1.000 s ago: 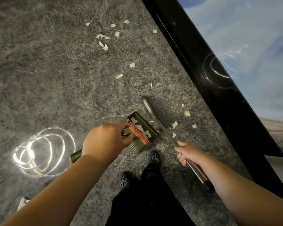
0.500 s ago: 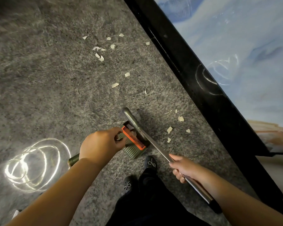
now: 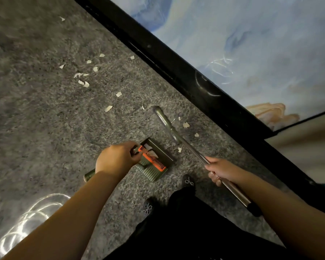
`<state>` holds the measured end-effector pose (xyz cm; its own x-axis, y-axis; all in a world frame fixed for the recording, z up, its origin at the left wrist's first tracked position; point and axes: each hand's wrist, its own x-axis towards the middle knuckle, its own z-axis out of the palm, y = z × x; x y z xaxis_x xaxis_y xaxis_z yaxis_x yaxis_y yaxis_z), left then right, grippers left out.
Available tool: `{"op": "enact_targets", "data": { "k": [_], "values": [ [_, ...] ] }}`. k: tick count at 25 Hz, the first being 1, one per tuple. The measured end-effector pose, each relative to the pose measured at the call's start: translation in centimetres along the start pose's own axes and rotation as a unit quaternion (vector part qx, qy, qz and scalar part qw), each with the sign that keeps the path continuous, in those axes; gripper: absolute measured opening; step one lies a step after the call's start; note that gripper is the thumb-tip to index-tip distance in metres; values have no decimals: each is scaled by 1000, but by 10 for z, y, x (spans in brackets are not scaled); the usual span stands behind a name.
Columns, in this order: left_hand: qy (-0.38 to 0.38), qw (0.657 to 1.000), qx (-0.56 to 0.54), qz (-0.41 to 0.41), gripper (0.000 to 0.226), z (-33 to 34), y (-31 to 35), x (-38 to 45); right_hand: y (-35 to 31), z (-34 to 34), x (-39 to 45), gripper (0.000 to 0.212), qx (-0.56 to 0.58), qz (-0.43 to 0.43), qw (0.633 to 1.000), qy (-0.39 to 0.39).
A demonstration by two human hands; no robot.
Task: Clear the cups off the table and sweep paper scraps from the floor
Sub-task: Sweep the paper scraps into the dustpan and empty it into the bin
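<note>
Paper scraps (image 3: 186, 125) still dot the floor (image 3: 45, 128) beside the broom (image 3: 167, 124), swung outward by the gripping right hand (image 3: 220, 170) for another stroke toward the dustpan (image 3: 156, 160) the left hand (image 3: 116, 158) grips.

Grey speckled floor (image 3: 45, 128) carries scattered paper scraps (image 3: 83, 83) (mostly torn bits), a dustpan (image 3: 154, 160)

Pale torn paper scraps (image 3: 84, 83) lie scattered on the grey speckled floor, most of them well ahead of the left hand (image 3: 117, 158), a few just ahead of the right hand (image 3: 220, 170) beside the broom (image 3: 166, 123). The green dustpan (image 3: 156, 159), with an orange comb edge, sits between the hands, with whitish bits showing inside it.
</note>
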<state>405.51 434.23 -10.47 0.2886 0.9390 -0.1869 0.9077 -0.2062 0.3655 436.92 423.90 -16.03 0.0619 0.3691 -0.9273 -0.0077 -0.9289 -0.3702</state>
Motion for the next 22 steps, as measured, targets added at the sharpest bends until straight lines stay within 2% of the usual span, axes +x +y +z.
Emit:
{"op": "enact_targets", "data": {
  "k": [5,9,16,19,22],
  "values": [
    [-23,999,22,38,23,19,38,16,11,-47,12,41,36,1,999,26],
    [-31,999,31,30,28,36,72,44,8,-92,24,20,51,17,998,26],
    [-15,1000,-12,-3,28,62,142,92,-10,-176,42,26,44,48,997,28],
    [-1,1000,-11,-1,24,75,172,112,-23,-205,63,14,31,69,996,42],
    [7,1000,5,-7,21,76,187,132,-38,-227,82,15,22,75,996,53]
  ]
}}
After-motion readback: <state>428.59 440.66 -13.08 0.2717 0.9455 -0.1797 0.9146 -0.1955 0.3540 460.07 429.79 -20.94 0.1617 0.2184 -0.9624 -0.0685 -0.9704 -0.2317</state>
